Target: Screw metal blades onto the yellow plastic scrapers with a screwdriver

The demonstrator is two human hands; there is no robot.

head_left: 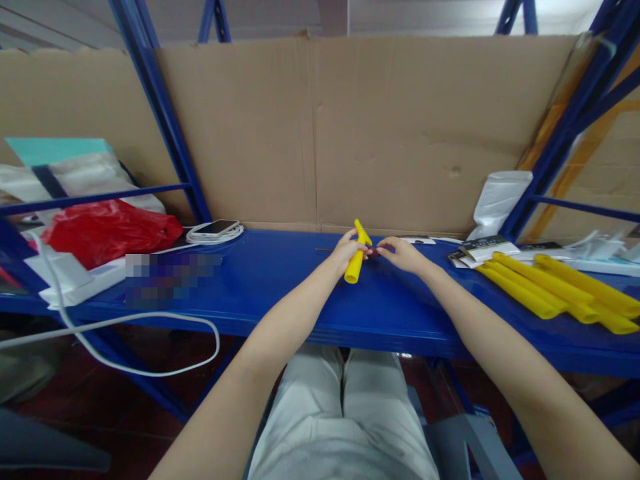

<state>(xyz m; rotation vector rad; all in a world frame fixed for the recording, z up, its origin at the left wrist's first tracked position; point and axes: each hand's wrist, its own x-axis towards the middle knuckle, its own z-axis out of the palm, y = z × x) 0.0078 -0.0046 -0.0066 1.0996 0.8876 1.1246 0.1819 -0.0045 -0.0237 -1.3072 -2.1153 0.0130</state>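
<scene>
A blue tabletop (280,280) crosses mid-frame below a cardboard panel (400,133). Yellow tubes (543,280) lie at right, a red plastic bag (113,230) at left. At centre, my left grip (345,252) closes around a yellow T-shaped piece (354,267); beside it, fingers bent, my right grip's (403,255) hold I cannot tell.

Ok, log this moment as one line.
left hand: holding yellow piece | right hand: at small dark item, grip unclear | blue table: yellow tubes on right side
</scene>
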